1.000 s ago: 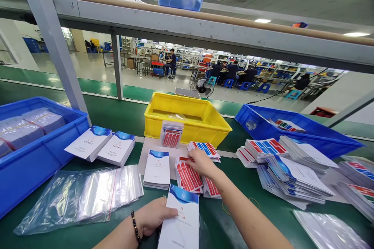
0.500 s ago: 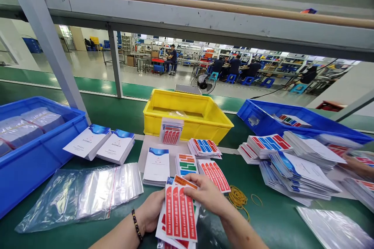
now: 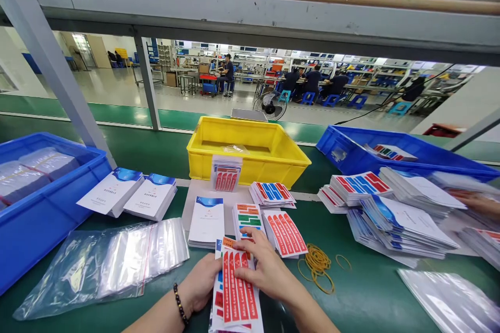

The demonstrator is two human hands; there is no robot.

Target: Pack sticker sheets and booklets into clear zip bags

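Note:
At the front of the bench, my left hand (image 3: 201,281) is closed on the left edge of a small bundle of sticker sheets (image 3: 240,291), a red-striped one on top. My right hand (image 3: 262,266) lies over the bundle's upper right, fingers curled on the top sheet. Blue and orange edges of other sheets show underneath. Just beyond are a stack of white and blue booklets (image 3: 206,221), a stack of orange and green sticker sheets (image 3: 249,218), a stack of red-striped sheets (image 3: 284,233) and a stack of red and blue sheets (image 3: 272,195).
A yellow bin (image 3: 250,158) stands behind, with blue bins at left (image 3: 50,203) and right (image 3: 406,153). Clear plastic bags (image 3: 128,263) lie left, rubber bands (image 3: 317,265) right. Another person's hand (image 3: 478,204) works among booklet piles (image 3: 406,226) at far right.
The sheets in my hands have been drawn into a neater bundle, with the red-striped sheet turned straighter. My right hand has shifted slightly left and the view has moved a little.

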